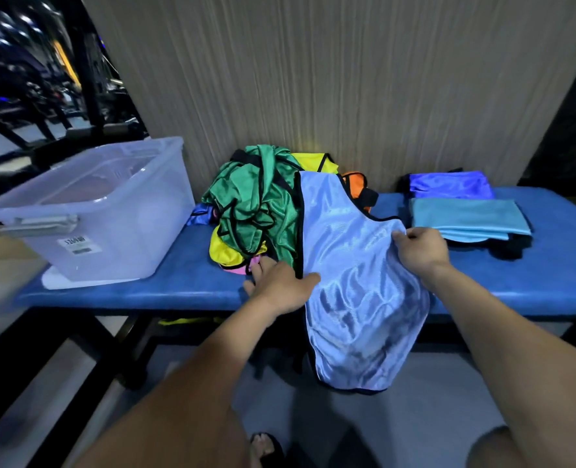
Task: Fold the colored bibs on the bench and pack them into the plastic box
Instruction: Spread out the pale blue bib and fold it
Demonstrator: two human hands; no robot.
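Light-blue mesh is what we've got in hand right now: a pale blue bib (354,282) with black edging, spread over the front of the blue padded bench (516,275), its lower half hanging off the near edge toward the floor. Our right hand (421,249) has its fingers curled over the bib's right edge, up by the armhole, pinching the cloth. Our left hand (279,282) lies at the bib's left edge with the fingers fairly straight and spread; the thumb rests on the blue fabric, and the fingertips reach toward the pink and yellow stuff at the bottom of the heap. We honestly can't tell if it's gripping anything.

Just behind and left of the bib sits the unfolded pile (252,204), mostly green with yellow, orange, pink and a bit of blue poking out, pushed up against the wood-grain wall (347,79).

Over on the right end of the bench we've got folded ones: a teal bib (468,219) lying flat, with a royal blue one (452,185) behind it near the wall.

At the left end, the clear plastic box (90,214) stands open, a barcode sticker on its front.
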